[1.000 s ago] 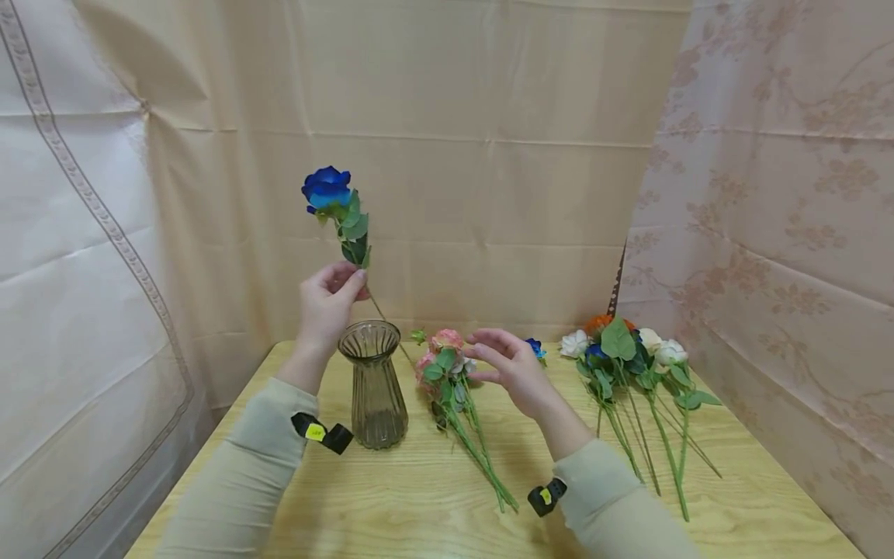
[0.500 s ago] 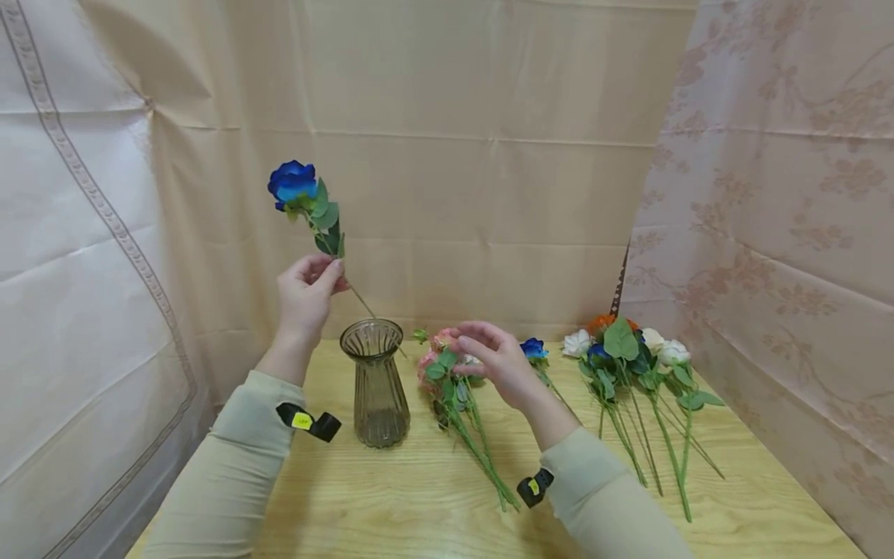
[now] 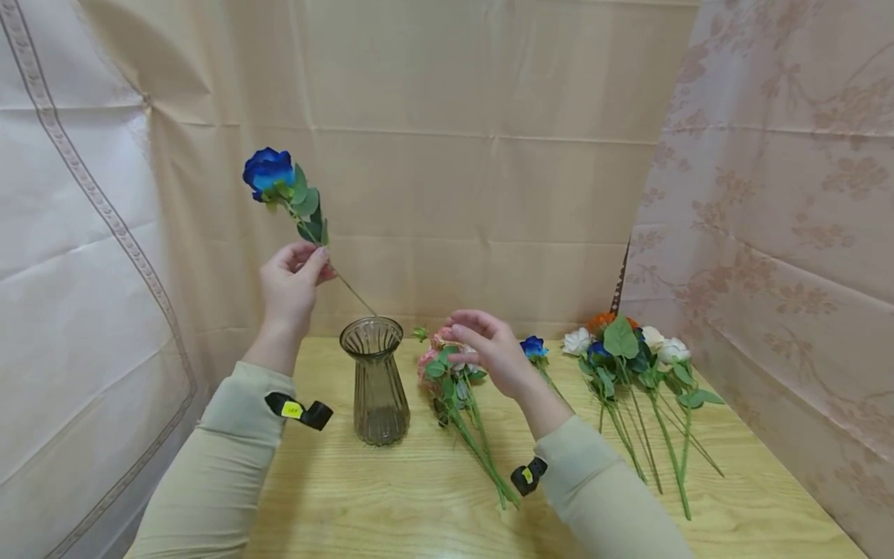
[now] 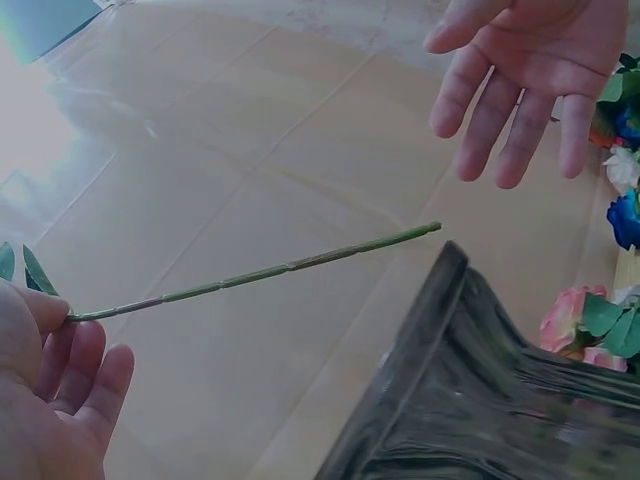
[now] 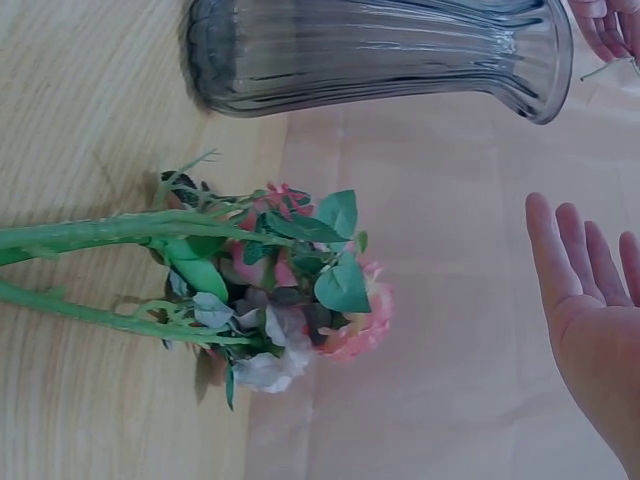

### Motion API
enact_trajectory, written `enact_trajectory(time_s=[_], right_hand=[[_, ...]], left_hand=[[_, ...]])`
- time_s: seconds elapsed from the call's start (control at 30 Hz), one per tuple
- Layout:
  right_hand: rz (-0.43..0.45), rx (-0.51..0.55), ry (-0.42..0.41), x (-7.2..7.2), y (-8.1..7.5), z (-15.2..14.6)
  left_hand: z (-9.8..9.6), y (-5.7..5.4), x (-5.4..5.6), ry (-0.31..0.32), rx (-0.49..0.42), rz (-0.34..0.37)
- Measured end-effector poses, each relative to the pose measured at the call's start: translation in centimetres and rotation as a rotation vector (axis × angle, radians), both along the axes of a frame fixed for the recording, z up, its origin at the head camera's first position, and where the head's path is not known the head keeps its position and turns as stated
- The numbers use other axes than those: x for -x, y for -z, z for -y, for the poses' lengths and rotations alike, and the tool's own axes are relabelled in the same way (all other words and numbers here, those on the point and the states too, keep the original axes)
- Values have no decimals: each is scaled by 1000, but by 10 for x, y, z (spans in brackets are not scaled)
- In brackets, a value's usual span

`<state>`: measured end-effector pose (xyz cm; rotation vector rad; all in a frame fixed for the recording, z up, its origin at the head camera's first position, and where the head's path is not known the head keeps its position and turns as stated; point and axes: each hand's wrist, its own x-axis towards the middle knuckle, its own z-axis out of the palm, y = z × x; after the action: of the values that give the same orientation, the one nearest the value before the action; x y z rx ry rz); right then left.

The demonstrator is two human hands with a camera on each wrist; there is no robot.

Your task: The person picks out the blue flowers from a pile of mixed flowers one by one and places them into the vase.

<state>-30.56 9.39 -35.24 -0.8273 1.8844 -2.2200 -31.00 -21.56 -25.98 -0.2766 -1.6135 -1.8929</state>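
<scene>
My left hand (image 3: 289,287) pinches a blue artificial rose (image 3: 268,175) by its stem, just under the leaves. The bloom tilts up to the left, and the bare stem (image 4: 260,275) slants down to the right. Its tip ends near the rim of a smoky ribbed glass vase (image 3: 380,396); in the left wrist view the tip shows just outside the mouth. My right hand (image 3: 499,357) hovers right of the vase with fingers apart and nothing in them. Below it lie pink and white flowers (image 5: 275,300) with green stems on the table.
On the wooden table (image 3: 419,520), a second blue rose (image 3: 534,348) lies behind my right wrist. Farther right rests a bunch of white, orange and blue flowers (image 3: 621,341). Beige curtain (image 3: 447,194) hangs along the table's back edge.
My left hand has moved left and up with the blue rose, which tilts more, and its stem tip has come to the vase rim. My right hand has shifted slightly left and up.
</scene>
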Motion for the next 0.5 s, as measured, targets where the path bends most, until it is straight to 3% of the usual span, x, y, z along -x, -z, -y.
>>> enact_trajectory(time_s=[0.27, 0.5], right_hand=[[-24, 1, 10, 2, -10, 2], [-62, -27, 29, 4, -18, 6]], left_hand=[[2, -9, -2, -27, 52, -5], [4, -15, -5, -57, 150, 15]])
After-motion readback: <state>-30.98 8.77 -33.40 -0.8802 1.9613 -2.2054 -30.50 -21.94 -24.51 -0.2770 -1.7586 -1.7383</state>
